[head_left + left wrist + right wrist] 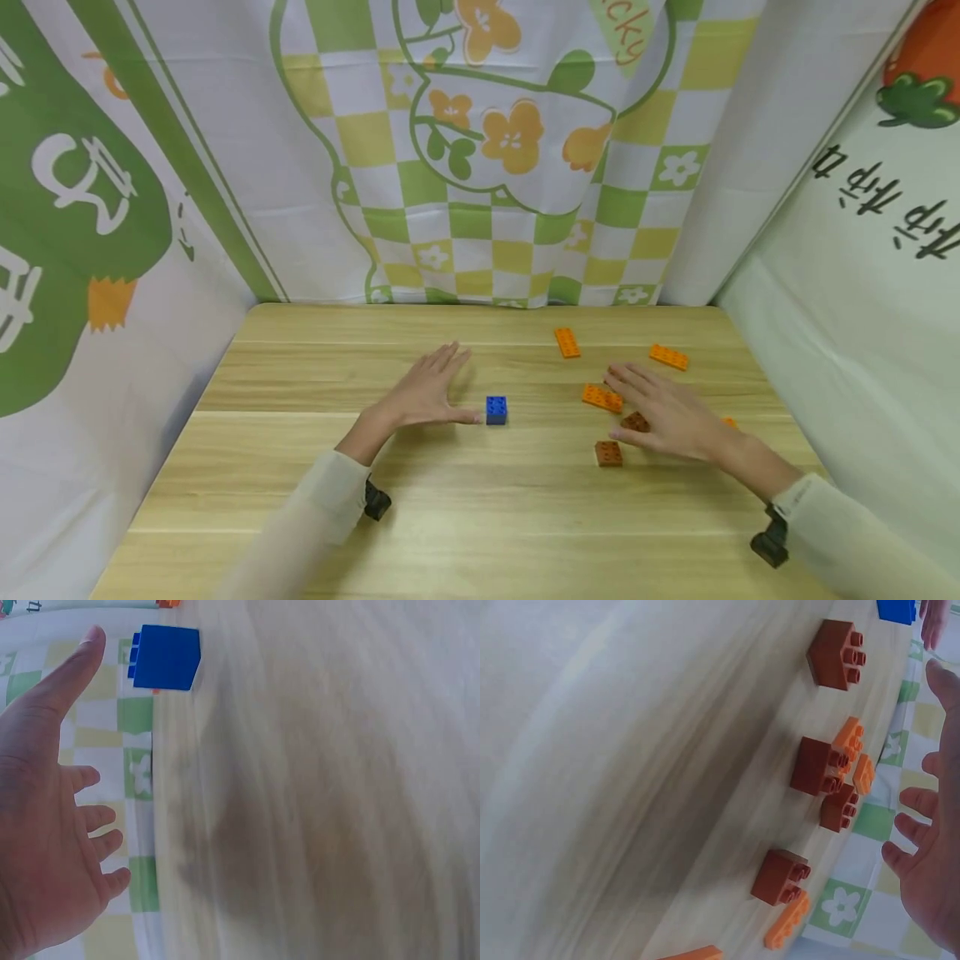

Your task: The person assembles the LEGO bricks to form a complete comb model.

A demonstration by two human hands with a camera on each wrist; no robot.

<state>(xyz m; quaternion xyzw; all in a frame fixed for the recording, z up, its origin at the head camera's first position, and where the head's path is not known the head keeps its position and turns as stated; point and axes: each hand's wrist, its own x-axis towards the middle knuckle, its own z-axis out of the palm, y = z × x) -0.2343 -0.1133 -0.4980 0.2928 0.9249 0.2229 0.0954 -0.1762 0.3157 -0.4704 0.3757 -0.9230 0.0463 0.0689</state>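
Observation:
My left hand (427, 392) hovers over the table with fingers spread, its thumb tip right beside a blue building brick (496, 410). In the left wrist view a gap shows between the thumb and the blue brick (166, 658). My right hand (667, 412) is held above several brown bricks and orange plates, fingers loosely extended and holding nothing. A brown brick (609, 454) lies near its thumb, and another brown brick (636, 422) is partly hidden under the palm. An orange plate (602, 397) lies by its fingertips. The right wrist view shows further brown bricks (780, 877).
Farther back on the wooden table (450, 517) lie an orange plate (567, 342) and a second orange plate (669, 357). Another orange piece (729, 422) peeks out behind the right wrist. Printed cloth (480, 225) hangs along the back edge and both sides.

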